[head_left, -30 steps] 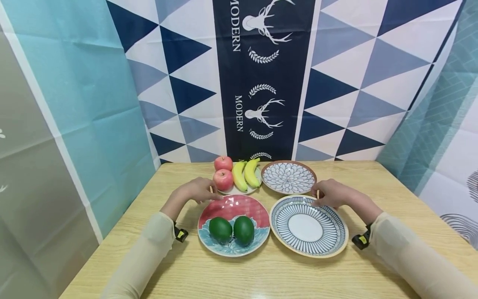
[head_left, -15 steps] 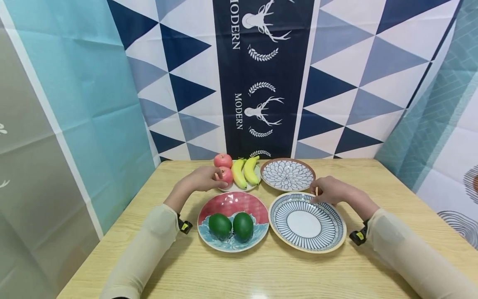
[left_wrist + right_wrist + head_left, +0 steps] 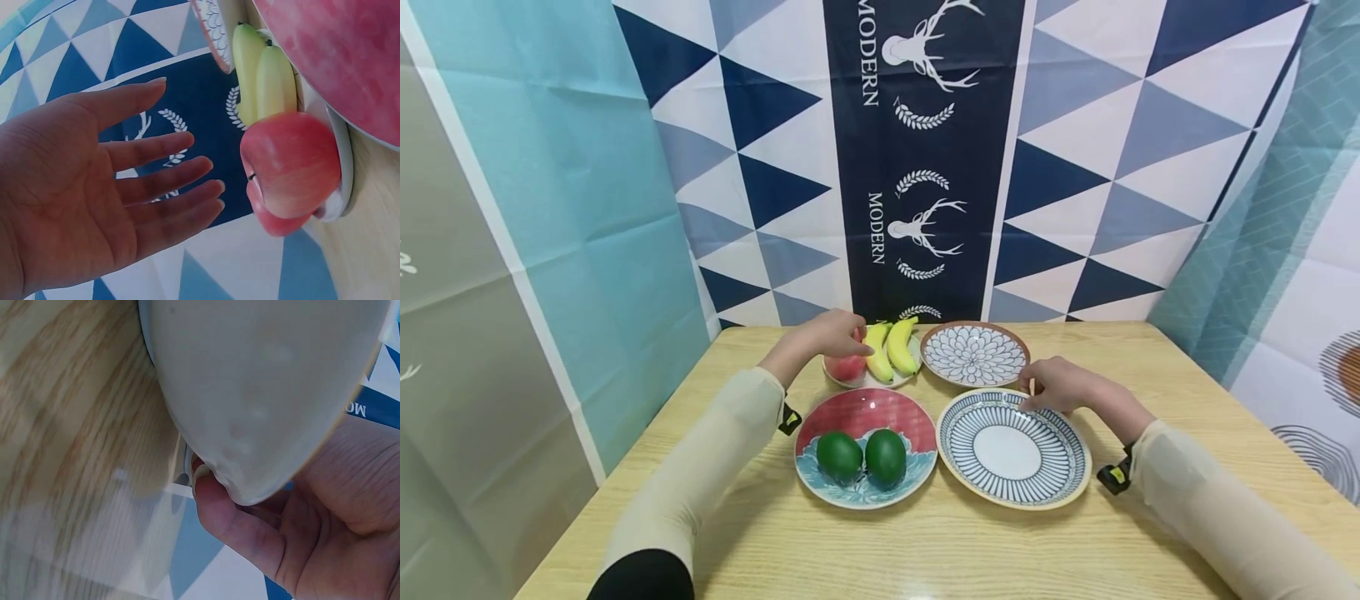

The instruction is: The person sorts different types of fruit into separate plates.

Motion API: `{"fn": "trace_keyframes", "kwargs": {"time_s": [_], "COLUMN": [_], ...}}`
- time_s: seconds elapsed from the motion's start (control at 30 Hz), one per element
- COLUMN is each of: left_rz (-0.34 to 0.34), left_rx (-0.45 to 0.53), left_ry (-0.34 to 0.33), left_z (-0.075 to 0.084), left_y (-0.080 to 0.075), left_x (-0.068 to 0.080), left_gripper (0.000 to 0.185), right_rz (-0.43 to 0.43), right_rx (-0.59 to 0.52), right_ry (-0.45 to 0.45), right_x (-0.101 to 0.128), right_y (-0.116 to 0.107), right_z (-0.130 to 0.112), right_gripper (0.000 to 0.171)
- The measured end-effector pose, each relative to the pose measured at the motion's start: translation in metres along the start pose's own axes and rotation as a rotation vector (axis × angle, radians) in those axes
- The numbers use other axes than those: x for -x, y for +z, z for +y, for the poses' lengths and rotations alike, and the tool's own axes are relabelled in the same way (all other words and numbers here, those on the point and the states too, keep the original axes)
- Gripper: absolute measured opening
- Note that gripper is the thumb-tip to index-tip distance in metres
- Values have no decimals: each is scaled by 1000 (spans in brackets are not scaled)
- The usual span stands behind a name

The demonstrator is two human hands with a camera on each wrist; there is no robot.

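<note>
Hovering by apples, spread left hand could knock one by overreaching; right hand, pinching striped plate, could slip if loose.

The table is brightly lit, soft shadows are cast by the sleeves, and both wrist views are dimmer.

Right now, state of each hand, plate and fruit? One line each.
Left hand: fingers extended, holding nothing, near apples
Right hand: gripping striped plate by its rim
Striped plate: face up
Red-and-teal plate: face up, carrying green fruits
Flower-patterned plate: face up
Small plate: under apples and bananas
Apples: on small plate
Bananas: unpeeled, side by side
Green fruits: side by side
</note>
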State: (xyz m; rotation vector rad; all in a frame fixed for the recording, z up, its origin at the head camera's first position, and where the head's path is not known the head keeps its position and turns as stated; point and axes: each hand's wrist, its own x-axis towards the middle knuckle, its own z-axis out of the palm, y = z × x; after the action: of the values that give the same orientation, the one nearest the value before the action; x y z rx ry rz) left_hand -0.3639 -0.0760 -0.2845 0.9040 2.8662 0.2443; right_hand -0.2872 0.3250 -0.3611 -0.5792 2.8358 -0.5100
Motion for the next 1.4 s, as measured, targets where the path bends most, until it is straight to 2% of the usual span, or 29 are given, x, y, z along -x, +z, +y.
{"fn": "trace_keyframes", "kwargs": {"time_s": [0.13, 0.33, 0.63, 0.77, 1.03, 1.23, 1.4], "left_rz": [-16, 2, 68, 93, 82, 105, 77], "left_rx": [-12, 18, 22, -1, -18, 21, 17], "left_ry": [-3, -30, -118, -144, -210, -219, -226], "left_z": [4, 13, 24, 23, 23, 24, 26], "left_y": [-1, 2, 16, 26, 44, 49, 51], "left_x": [-17, -39, -75, -91, -106, -117, -129], "left_gripper": [46, 50, 34, 35, 43, 35, 38], "right_rz": [0, 2, 6, 6, 7, 23, 23], "right_rx": [8, 18, 27, 15, 2, 18, 28], "right_ry": [-8, -7, -3, 12, 18, -5, -6], "right_x": [-2, -2, -2, -2, 1, 0, 0], "right_y": [0, 0, 1, 5, 8, 6, 3], "right_z": [0, -2, -2, -1, 0, 2, 1], "right_gripper": [16, 16, 17, 17, 17, 17, 18]}}
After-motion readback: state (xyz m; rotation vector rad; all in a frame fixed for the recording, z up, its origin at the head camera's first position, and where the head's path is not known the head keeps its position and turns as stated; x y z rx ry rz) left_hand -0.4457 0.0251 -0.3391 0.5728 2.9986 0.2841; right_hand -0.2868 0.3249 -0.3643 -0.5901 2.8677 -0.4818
